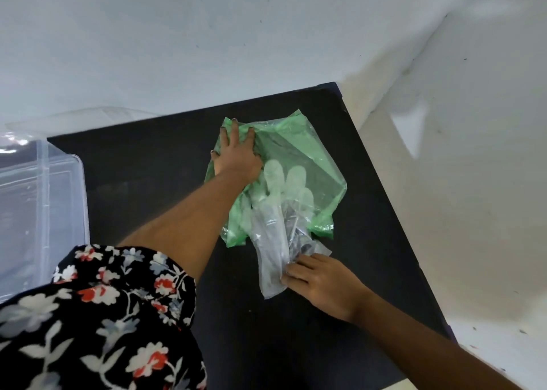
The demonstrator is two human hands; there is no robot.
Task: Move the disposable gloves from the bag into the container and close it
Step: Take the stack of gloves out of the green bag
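Note:
A translucent green plastic bag [307, 152] lies on the black table [142, 164]. My left hand [236, 155] presses flat on the bag's far left part, fingers spread. A bundle of clear disposable gloves [272, 235] sticks halfway out of the bag's near opening; whitish fingers of the gloves show through the green film. My right hand [316, 283] pinches the near end of the glove bundle where it lies on the table. A clear plastic container [44, 200] stands at the table's left edge.
A clear lid [88, 117] lies behind the container, against the white wall. The table's right edge runs diagonally next to the white floor [473, 212]. My floral sleeve [103, 315] fills the lower left.

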